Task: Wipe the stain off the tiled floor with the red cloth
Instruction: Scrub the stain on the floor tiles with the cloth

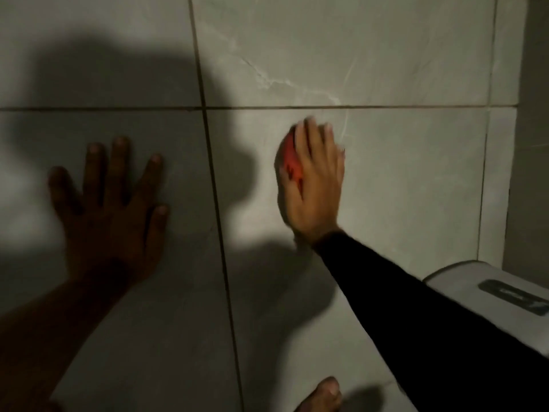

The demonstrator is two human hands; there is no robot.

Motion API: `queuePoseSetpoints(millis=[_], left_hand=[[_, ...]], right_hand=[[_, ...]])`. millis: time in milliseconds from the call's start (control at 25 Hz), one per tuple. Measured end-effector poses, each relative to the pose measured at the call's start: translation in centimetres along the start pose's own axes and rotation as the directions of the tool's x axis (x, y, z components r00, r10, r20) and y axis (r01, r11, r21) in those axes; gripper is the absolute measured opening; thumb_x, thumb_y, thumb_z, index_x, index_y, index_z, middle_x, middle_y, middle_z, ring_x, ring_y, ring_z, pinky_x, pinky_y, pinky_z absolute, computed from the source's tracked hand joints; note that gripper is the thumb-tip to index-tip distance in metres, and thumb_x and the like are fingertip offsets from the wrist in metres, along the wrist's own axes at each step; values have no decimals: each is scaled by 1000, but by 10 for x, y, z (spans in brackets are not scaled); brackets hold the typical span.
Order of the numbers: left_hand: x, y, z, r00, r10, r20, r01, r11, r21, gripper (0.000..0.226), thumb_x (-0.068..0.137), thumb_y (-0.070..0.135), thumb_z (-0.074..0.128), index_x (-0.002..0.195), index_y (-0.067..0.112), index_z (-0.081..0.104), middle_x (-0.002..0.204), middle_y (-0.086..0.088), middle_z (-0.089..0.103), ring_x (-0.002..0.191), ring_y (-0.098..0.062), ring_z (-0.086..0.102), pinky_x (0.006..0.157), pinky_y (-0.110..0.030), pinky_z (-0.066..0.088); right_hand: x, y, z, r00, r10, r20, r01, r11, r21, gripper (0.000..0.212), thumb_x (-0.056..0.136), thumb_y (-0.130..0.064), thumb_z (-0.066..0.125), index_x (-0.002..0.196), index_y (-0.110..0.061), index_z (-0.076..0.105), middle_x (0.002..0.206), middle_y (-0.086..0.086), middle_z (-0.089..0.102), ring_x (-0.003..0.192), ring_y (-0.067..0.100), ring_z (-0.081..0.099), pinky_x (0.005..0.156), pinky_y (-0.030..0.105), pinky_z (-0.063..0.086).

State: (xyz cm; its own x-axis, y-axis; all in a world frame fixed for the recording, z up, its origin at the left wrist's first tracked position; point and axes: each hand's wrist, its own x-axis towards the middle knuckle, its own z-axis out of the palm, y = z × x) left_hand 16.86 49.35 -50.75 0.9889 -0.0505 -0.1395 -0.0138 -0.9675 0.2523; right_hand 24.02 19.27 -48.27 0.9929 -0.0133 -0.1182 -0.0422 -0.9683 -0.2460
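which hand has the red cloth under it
The right hand, in the black sleeve, presses the cloth. The left hand lies flat and bare on the tile.

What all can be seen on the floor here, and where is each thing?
tiled floor: several large tiles, pale grey with faint veining, filling the view, split by dark grout lines
red cloth: one, red-orange, mostly hidden under the right hand, right of the vertical grout line
white box-like object: one, white with a dark recessed part on top, lower right edge; what it is cannot be told
left hand: one, in shadow, flat on the floor with fingers spread, left of the grout line
right hand: one, black sleeve, pressed down over the cloth
toes: bare, bottom edge near centre
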Motion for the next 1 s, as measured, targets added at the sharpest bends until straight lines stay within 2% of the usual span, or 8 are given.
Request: queuePoseSetpoints(millis=[80, 240, 360, 440, 640, 800, 880, 1000], left_hand=[[-1, -3, 1, 1000, 13, 2, -13, 999, -48, 71, 107, 55, 27, 175, 39, 17, 186, -8, 7, 172, -30, -5, 126, -80, 12], [-3, -4, 0, 1000, -2, 22, 4, 995, -96, 72, 106, 56, 27, 173, 48, 1, 187, -7, 5, 172, -27, -7, 125, -81, 16], [-4, -2, 3, 1000, 29, -11, -30, 996, -78, 73, 106, 55, 29, 174, 45, 5, 187, -5, 2, 172, -38, 1, 124, -81, 17], [0, -9, 6, 999, 44, 5, -44, 997, -67, 74, 106, 55, 29, 175, 43, 7, 187, -1, -5, 172, -34, -5, 126, -80, 17], [-4, -13, 11, 999, 46, -8, -46, 996, -74, 74, 107, 52, 30, 176, 38, 9, 187, -3, -4, 173, -32, -9, 126, -80, 17], [-2, -14, 14, 998, 55, -3, -55, 998, -38, 75, 106, 54, 29, 176, 39, 9, 187, -3, -5, 173, -37, -5, 126, -80, 17], [-1, -15, 13, 998, 59, 28, -58, 997, -41, 75, 106, 56, 28, 176, 40, 7, 187, -2, -7, 172, -35, -7, 127, -80, 16], [-5, -7, 7, 1000, 19, 4, -19, 999, -48, 73, 106, 55, 27, 175, 42, 7, 187, -3, -2, 173, -31, -6, 127, -80, 12]], right_hand=[[17, -33, 11, 991, 91, -93, -88, 995, 37, 81, 95, -42, 55, 168, -17, 30, 178, 10, 27, 166, 34, 19, 134, 56, 12], [-109, -14, 3, 954, -231, 191, 234, 972, 6, 70, 103, -46, 41, 165, -14, 36, 177, 13, 28, 166, 36, 19, 133, 60, 19], [-92, 39, -15, 990, 97, 103, -99, 995, 11, 71, 100, -39, 43, 166, -13, 36, 178, 11, 27, 166, 37, 20, 131, 63, 24], [-41, 20, -4, 898, 427, -109, -416, 903, 106, 72, 100, -38, 45, 166, -12, 36, 176, 11, 32, 165, 37, 23, 132, 62, 22], [-147, -5, 1, 988, 109, 111, -108, 994, -15, 72, 101, -39, 41, 167, -10, 33, 177, 12, 25, 165, 41, 21, 136, 62, 10], [-98, 21, 0, 764, 635, -114, -615, 770, 168, 71, 100, -32, 46, 166, -7, 36, 177, 15, 28, 166, 40, 20, 131, 65, 22], [-91, -10, 13, 870, 469, -153, -465, 883, 64, 69, 104, -39, 39, 166, -10, 36, 176, 15, 32, 165, 38, 23, 135, 58, 17], [-166, -12, 11, 989, 46, 143, -46, 999, -5, 66, 108, -44, 32, 165, -12, 37, 176, 16, 31, 164, 41, 23, 133, 64, 17]])
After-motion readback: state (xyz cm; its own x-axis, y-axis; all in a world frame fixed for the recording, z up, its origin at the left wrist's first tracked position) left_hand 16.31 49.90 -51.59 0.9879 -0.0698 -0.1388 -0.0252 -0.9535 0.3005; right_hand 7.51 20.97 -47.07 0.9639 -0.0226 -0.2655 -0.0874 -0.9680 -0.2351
